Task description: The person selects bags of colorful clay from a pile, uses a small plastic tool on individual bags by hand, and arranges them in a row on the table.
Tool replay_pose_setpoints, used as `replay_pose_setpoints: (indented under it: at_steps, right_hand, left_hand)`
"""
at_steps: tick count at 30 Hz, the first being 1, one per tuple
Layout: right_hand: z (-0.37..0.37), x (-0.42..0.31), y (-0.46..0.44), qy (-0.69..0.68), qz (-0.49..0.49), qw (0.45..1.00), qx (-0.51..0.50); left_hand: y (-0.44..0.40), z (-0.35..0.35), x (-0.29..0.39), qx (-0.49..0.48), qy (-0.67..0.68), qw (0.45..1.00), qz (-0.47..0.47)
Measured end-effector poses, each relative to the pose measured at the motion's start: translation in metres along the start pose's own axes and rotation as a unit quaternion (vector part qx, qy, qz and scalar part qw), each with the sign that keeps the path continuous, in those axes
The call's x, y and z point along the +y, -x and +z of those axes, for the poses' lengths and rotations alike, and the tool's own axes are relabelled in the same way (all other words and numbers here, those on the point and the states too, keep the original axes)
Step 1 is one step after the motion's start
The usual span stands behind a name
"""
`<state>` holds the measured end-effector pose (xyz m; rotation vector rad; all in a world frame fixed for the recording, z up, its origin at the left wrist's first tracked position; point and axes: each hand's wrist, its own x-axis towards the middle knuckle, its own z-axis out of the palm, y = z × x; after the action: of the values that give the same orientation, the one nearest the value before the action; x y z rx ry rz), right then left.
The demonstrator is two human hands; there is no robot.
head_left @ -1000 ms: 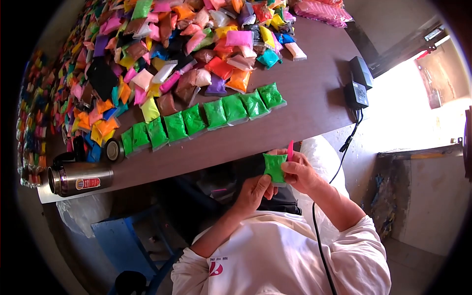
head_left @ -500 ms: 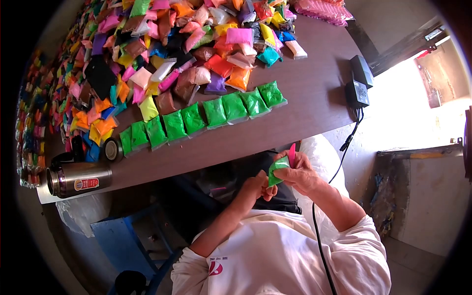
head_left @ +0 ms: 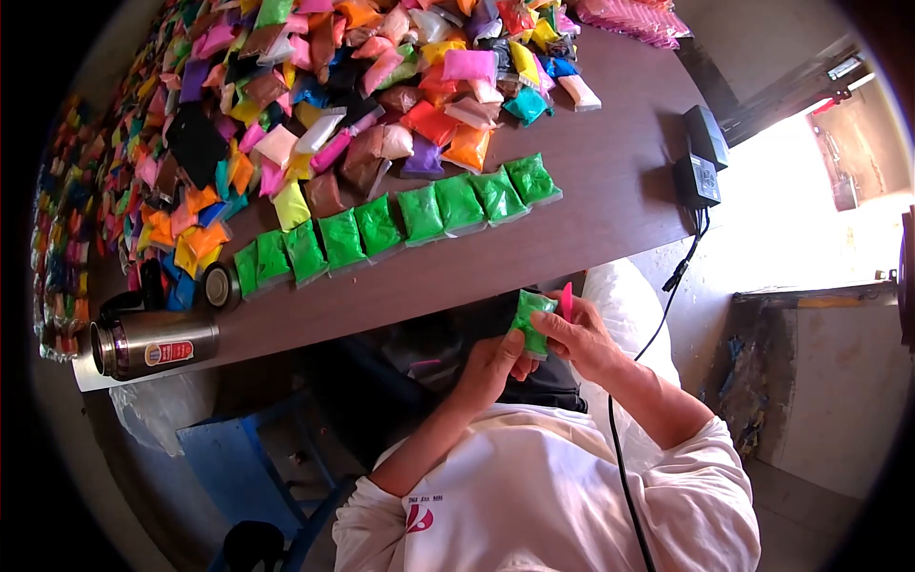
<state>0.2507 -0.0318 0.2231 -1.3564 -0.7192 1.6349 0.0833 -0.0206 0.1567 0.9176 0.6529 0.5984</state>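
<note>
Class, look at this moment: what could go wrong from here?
1. The left hand and right hand hold a green packet beyond the edge of the table, so if it slipped it might drop onto the lap or floor.
2. A pink tool sticks up from the right hand, close to the packet; it might catch or nick the wrapping.
3. The metal flask is near the table's edge, so a bump could knock it off.

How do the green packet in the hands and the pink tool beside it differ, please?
The green packet is broad and plump; what shows of the pink tool is narrow. The packet is held by the left hand and right hand; the tool pokes up from the right hand alone. Both are held.
</note>
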Motion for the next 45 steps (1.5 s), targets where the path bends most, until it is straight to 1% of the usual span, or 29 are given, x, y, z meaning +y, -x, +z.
replay_pose_setpoints:
  at_steps: [1,3,4,6,9,13,15,18,19,21,22,24,25,27,31,33,37,39,40,42,43,45]
  right_hand:
    - [-0.001,0.004,-0.001,0.0,0.0,1.0,0.0]
    - [-0.003,0.01,-0.002,-0.036,0.073,0.996,-0.027]
    - [-0.002,0.009,-0.001,-0.037,0.073,0.996,-0.026]
    - [0.004,0.007,0.0,-0.028,-0.026,0.999,-0.021]
    - [0.003,0.009,-0.001,-0.02,-0.03,0.999,-0.025]
    - [0.004,-0.003,-0.001,0.009,-0.044,0.998,-0.037]
    - [0.009,-0.016,0.003,0.036,-0.031,0.998,-0.049]
    - [-0.004,-0.005,-0.001,0.039,-0.034,0.996,-0.069]
    - [-0.002,-0.006,-0.001,0.038,-0.034,0.996,-0.069]
    - [0.004,-0.009,0.0,0.006,-0.023,0.994,-0.11]
    - [0.003,-0.006,-0.001,0.005,-0.023,0.994,-0.11]
    - [-0.001,0.003,-0.005,-0.033,-0.024,0.99,-0.137]
    - [-0.001,0.004,-0.005,-0.033,-0.024,0.99,-0.137]
    - [0.001,0.005,-0.006,-0.075,-0.017,0.991,-0.107]
    - [0.003,0.007,-0.006,-0.041,-0.042,0.991,-0.123]
    - [0.009,0.005,-0.005,-0.056,-0.041,0.996,-0.063]
    - [0.003,0.017,-0.009,-0.066,-0.045,0.996,-0.047]
    - [0.005,0.019,-0.01,-0.064,-0.056,0.996,-0.007]
    - [0.005,0.018,-0.009,-0.064,-0.056,0.996,-0.007]
    - [0.007,0.011,-0.007,-0.099,-0.04,0.994,-0.037]
    - [0.006,0.014,-0.01,-0.098,-0.04,0.994,-0.039]
    - [0.001,0.023,-0.013,-0.037,-0.077,0.995,0.044]
  left_hand:
    - [0.001,0.001,0.002,0.0,0.0,1.0,0.0]
    - [0.002,0.004,0.004,-0.009,-0.033,0.999,-0.01]
    - [0.002,0.005,0.003,-0.01,-0.033,0.999,-0.011]
    - [0.003,0.005,0.001,-0.025,-0.054,0.998,0.005]
    - [0.003,0.008,0.002,-0.04,-0.043,0.998,0.022]
    - [0.003,0.007,0.003,-0.034,-0.053,0.998,0.016]
    - [0.003,0.006,0.008,0.001,-0.061,0.998,0.031]
    - [0.001,0.003,0.002,-0.001,-0.038,0.999,0.027]
    - [0.001,0.003,0.001,-0.001,-0.038,0.999,0.027]
    - [0.001,0.003,0.001,0.001,-0.05,0.998,0.025]
    - [0.002,0.004,0.0,0.001,-0.05,0.998,0.024]
    - [0.005,0.006,-0.004,-0.001,-0.007,1.0,0.017]
    - [0.005,0.007,-0.002,-0.001,-0.007,1.0,0.016]
    - [0.005,0.008,0.005,0.015,-0.019,0.999,0.04]
    - [0.002,0.004,0.006,0.018,-0.025,0.998,0.058]
    - [0.001,0.005,0.002,0.014,-0.04,0.999,0.032]
    - [0.004,0.012,0.005,-0.007,-0.044,0.999,0.011]
    - [0.003,0.011,0.001,-0.023,-0.03,0.999,0.027]
    - [0.004,0.012,0.001,-0.023,-0.03,0.999,0.027]
    - [0.004,0.011,0.002,0.02,-0.034,0.999,0.03]
    - [0.003,0.01,0.002,0.021,-0.034,0.999,0.031]
    - [0.001,0.008,0.002,0.019,-0.014,0.999,0.041]
